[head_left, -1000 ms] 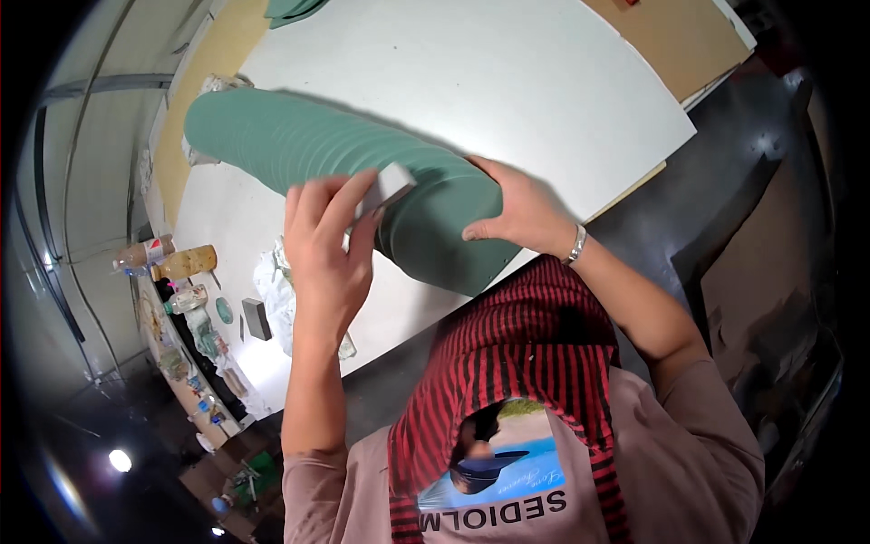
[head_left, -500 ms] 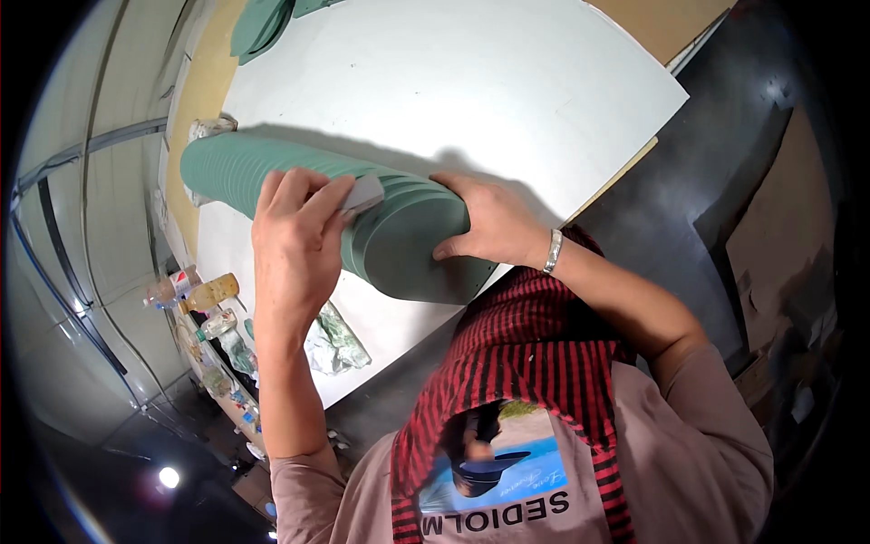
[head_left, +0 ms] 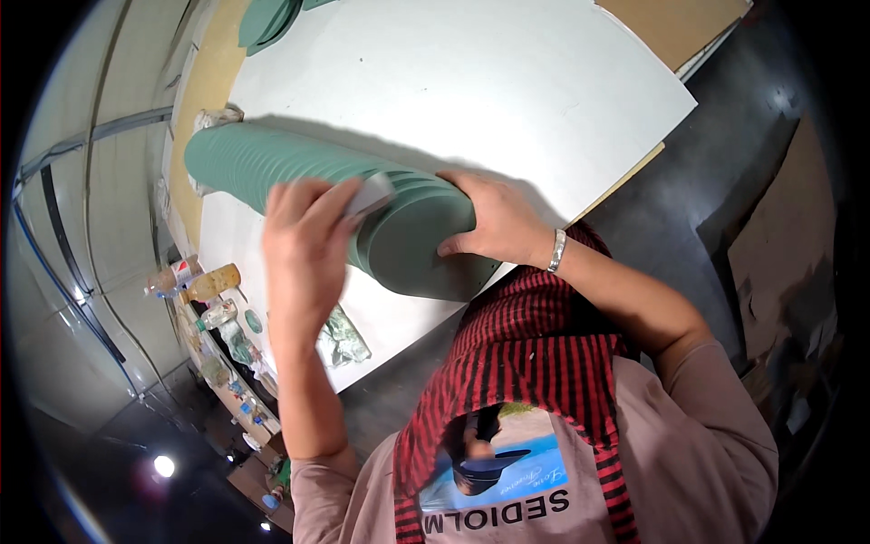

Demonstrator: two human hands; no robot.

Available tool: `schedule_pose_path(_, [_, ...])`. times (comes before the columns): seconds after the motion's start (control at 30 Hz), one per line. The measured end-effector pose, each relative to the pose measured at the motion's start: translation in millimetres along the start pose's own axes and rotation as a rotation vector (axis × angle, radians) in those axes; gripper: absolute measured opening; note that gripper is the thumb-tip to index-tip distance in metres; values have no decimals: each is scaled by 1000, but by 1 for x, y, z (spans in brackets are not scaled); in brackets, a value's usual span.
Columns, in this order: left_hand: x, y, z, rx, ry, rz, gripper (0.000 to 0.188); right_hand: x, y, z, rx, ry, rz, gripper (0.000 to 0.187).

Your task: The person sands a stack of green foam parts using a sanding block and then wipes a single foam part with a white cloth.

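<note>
A long row of green, round-edged flat panels stands on edge, packed face to face across the white table. My left hand, slightly blurred, pinches a small light-grey block, perhaps a sanding sponge. The block sits at the upper rim of the nearest panels, seemingly touching them. At the near end of the row, my right hand grips the front panels, its thumb on the front face and its fingers over the far edge.
The white table board spreads beyond the row. More green panels lie at the far left. A crumpled plastic bag rests by the near edge. Bottles stand along the left. Brown cardboard lies at the far right corner.
My left hand has shifted slightly right and down with the grey block, along the panels' rim. The right hand keeps its grip. The whole view has moved a little.
</note>
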State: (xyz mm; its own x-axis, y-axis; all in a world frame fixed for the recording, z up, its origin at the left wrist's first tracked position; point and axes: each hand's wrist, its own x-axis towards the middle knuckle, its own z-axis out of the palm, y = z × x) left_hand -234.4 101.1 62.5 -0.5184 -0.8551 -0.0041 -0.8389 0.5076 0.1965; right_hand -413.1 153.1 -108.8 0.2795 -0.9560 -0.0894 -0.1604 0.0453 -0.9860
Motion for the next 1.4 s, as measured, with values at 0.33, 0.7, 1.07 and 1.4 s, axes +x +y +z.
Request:
schedule_pose_path(0.33, [1, 12, 2, 20, -27, 43, 35, -1, 0, -3, -29, -7, 19, 86])
schedule_pose_path(0.7, [-9, 19, 9, 10, 22, 11, 36, -5, 8, -1, -63, 120, -95, 83])
schedule_pose_path(1.07, [-149, -2, 74, -144, 355, -424, 29, -4, 8, 2, -105, 74, -61, 86])
schedule_pose_path(1.4, [-126, 30, 110, -461, 629, -554, 28, -3, -10, -6, -193, -12, 20, 91])
